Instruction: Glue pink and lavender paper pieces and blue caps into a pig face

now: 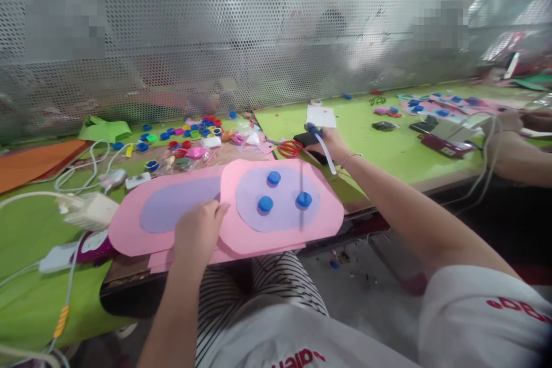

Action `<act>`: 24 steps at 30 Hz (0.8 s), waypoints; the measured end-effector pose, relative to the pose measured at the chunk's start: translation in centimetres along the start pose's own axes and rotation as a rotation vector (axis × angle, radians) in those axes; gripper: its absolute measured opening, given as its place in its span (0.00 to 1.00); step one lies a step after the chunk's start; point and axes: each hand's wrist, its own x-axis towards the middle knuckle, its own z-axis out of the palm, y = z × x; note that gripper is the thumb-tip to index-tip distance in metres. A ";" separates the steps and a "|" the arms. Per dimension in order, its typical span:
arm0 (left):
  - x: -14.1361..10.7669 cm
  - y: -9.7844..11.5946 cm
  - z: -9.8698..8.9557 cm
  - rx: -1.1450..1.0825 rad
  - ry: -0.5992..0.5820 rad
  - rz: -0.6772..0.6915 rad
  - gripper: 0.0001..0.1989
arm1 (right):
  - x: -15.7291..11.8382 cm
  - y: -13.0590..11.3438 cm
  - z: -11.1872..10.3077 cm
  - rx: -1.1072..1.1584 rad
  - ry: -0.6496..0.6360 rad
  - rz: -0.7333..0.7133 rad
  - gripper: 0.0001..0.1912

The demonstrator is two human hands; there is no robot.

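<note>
My left hand [199,229] is closed, its thumb and fingertips at the left edge of a pink paper cutout [282,241]. On that cutout lies a lilac oval [284,215] with three blue bottle caps [304,199] on it. Partly under it is a second pink cutout [125,224] with a lilac oval and no caps. My right hand [331,142] is closed around a glue gun [311,128], held beyond the cutouts. A translucent glue stick [326,155] sticks out of its back end. The gun's nozzle is hidden from me.
Loose coloured caps [198,129] lie scattered at the back left, red-handled scissors [290,149] nearer the middle. White cables and a plug adapter [90,211] are at the left. Another person's hands [509,132] work at the right. A perforated metal panel [241,29] stands behind.
</note>
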 end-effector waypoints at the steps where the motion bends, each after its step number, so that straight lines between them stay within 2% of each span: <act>1: 0.1 -0.6 0.1 -0.013 -0.001 -0.010 0.18 | 0.0 0.1 0.3 -0.023 0.033 0.006 0.28; 3: 0.1 -1.4 0.4 -0.046 -0.009 -0.029 0.18 | 0.0 0.2 0.9 -0.068 0.082 0.031 0.26; 6: 0.1 -2.1 0.9 -0.083 -0.010 -0.034 0.18 | -0.2 0.5 1.2 -0.094 0.083 0.049 0.26; 16: 0.5 -3.2 1.5 -0.215 -0.036 -0.005 0.19 | -2.0 1.0 0.7 -0.133 -0.026 0.075 0.28; 24: 0.6 -4.0 1.6 -0.268 -0.030 -0.019 0.20 | -0.7 1.4 1.6 -0.135 -0.028 0.074 0.22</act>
